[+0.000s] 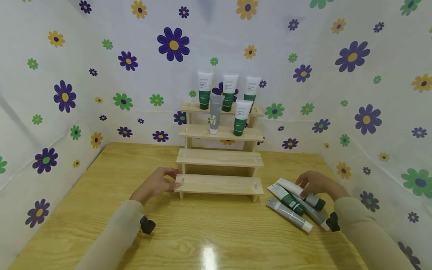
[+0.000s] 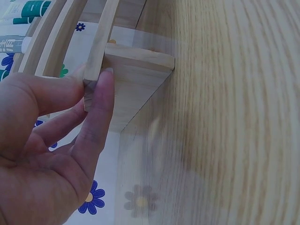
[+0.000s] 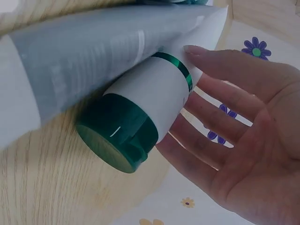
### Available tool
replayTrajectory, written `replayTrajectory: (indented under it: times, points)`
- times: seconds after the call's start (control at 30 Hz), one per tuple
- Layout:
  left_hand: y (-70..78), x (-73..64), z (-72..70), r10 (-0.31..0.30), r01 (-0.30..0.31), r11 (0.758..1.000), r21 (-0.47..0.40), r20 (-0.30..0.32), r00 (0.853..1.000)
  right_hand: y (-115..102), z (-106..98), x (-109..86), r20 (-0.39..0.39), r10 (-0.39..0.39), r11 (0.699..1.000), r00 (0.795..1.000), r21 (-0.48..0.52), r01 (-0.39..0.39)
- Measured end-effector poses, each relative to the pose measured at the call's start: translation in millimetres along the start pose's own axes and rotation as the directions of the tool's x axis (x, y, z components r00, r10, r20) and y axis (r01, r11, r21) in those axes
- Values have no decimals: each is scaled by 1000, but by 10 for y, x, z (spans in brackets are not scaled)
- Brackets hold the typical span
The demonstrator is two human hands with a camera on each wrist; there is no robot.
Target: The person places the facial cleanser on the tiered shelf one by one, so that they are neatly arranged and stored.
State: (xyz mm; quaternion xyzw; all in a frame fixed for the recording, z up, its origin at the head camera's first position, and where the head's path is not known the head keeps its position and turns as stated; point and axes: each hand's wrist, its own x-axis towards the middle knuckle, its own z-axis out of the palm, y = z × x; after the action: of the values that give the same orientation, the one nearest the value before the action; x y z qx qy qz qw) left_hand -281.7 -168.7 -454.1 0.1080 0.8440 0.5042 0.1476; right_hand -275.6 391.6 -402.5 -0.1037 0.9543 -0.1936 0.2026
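Note:
My left hand [image 1: 156,184] pinches the left end of the lowest board of a wooden tiered stand [image 1: 219,184]; the left wrist view shows thumb and fingers on either side of the board end [image 2: 97,63]. To the right of the stand, my right hand [image 1: 318,183] holds a white squeeze tube with a green cap [image 3: 147,101], thumb on one side and fingers along the other. That tube lies on top of a small pile. Against it in the right wrist view lies a grey tube [image 3: 89,56]. A white-and-green tube [image 1: 287,198] and another grey tube [image 1: 288,215] lie beside them.
Three white-and-green tubes, one of them in the middle [image 1: 230,92], stand on the top board. One tier lower stand a grey tube [image 1: 216,114] and a white-and-green tube [image 1: 240,118]. Flower-patterned cloth [image 1: 135,75] surrounds the wooden table [image 1: 189,228] at back and sides.

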Motion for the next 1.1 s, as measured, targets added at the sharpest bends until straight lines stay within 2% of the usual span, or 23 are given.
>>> replayTrajectory:
  times: [0.13,0.33,0.53,0.63,0.9,1.1]
  points:
    - [2,-6,2,1,-1,1000,-5,-3,1000,26,-10,14,3,-13,1000,1000,-3,13]
    - [-9,-1,-2,-16,16,1000,9,-11,1000,27,-9,42,-21,-29,998,999,-63,28]
    - [-24,9,-1,-23,23,1000,10,-15,1000,71,-2,93,-48,2,990,999,-143,-9]
    - [-19,-1,7,-23,23,1000,3,-17,1000,113,-11,125,-46,21,990,999,-140,-27]
    - [3,-17,20,-31,31,1000,-1,-17,999,205,34,149,-114,8,994,993,-109,-20]
    - [9,-16,8,-20,20,1000,-2,-12,1000,255,49,165,-133,-2,993,991,-117,-14]
